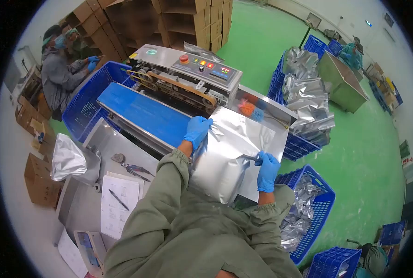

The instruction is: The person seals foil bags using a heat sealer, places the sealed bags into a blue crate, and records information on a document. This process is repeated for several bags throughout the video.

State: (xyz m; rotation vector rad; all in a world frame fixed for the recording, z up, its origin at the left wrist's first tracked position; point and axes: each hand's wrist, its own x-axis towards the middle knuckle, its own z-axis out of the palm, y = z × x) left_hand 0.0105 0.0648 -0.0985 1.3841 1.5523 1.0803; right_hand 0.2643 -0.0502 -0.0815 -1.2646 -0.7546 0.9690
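Note:
A filled silver foil bag is in front of me at the right end of a band sealing machine. My left hand, in a blue glove, pinches the bag's upper left edge close to the machine's outlet of rollers and belts. Lower down on the right side, my gloved right hand grips a crumpled fold of the foil. The bag's lower part bulges and rests near my lap. Left of the bag runs the machine's blue conveyor belt.
Blue crates of foil bags and another crate stand to the right. On the left metal table are another foil bag, a notebook and a pen. Co-workers sit at the far left; cartons are stacked behind.

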